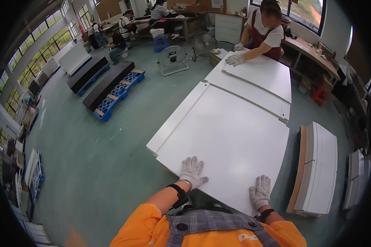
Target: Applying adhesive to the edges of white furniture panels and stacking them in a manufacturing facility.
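Note:
A large white panel (224,136) lies flat in front of me, its near edge close to my body. My left hand (191,172), in a pale knit work glove, rests on its near left part with the fingers spread. Near the right edge my gloved right hand (260,192) lies flat on the same surface, fingers stretched out. A narrow white strip (177,117) runs along the panel's left side. Beyond the far edge lie more white panels (259,76), where a co-worker's gloved hands (235,60) touch the far end.
A co-worker in a dark red apron (264,37) stands at the far end. Stacked white panels (321,168) stand on the right. Floor fans (173,57) and blue pallets (117,94) bearing dark stacks are at the far left. A workbench (311,53) lines the right wall.

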{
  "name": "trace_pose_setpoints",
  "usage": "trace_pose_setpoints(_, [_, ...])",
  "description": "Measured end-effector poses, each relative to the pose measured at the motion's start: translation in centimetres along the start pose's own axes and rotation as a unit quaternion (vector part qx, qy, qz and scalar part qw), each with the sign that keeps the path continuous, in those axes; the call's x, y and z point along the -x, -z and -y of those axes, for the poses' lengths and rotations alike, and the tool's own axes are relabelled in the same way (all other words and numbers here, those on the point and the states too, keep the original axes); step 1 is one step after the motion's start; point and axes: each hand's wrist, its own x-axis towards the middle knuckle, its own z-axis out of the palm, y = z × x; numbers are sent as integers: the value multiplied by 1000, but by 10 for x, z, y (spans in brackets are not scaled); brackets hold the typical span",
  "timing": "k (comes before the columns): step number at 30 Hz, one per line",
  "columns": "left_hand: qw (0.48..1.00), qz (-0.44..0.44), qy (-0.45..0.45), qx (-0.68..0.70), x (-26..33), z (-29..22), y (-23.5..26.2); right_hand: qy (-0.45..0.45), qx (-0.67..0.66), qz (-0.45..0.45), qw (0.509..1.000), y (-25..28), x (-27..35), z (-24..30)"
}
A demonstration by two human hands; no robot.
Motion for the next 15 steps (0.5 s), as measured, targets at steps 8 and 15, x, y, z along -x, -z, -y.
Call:
trace_pose_setpoints(8, [999,16,-28,-6,-7,-10,13,5,-8,-28,1000,-3,3,-1])
trace_pose_setpoints(15, [999,-4,-51,-2,-12,-6,11,10,-3,-44,999,-12,1,-4])
